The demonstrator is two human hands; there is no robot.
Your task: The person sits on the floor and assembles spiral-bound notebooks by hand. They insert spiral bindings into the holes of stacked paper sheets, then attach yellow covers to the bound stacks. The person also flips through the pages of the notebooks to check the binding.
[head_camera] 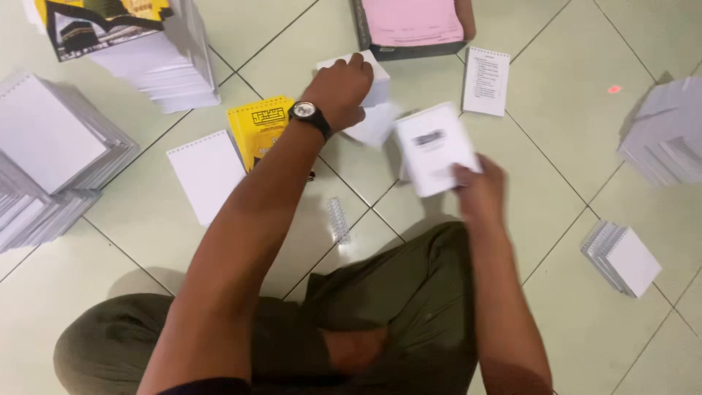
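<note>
Head view, seated person on tiled floor [570, 307]: left hand [340, 88], wearing a black wristwatch [306, 111], rests fingers curled on a small stack of white sheets [369, 91]; right hand [479, 190] pinches a white printed pad [435, 146] at its lower corner, lifted and motion-blurred. Risk, judged: the corner pinch is thin, so the pad could slip or fan open, and a sweep of the left forearm could scatter the yellow cover [257, 128], white spiral-punched sheet [207, 174] and loose wire coil [338, 219] just beside it.
</note>
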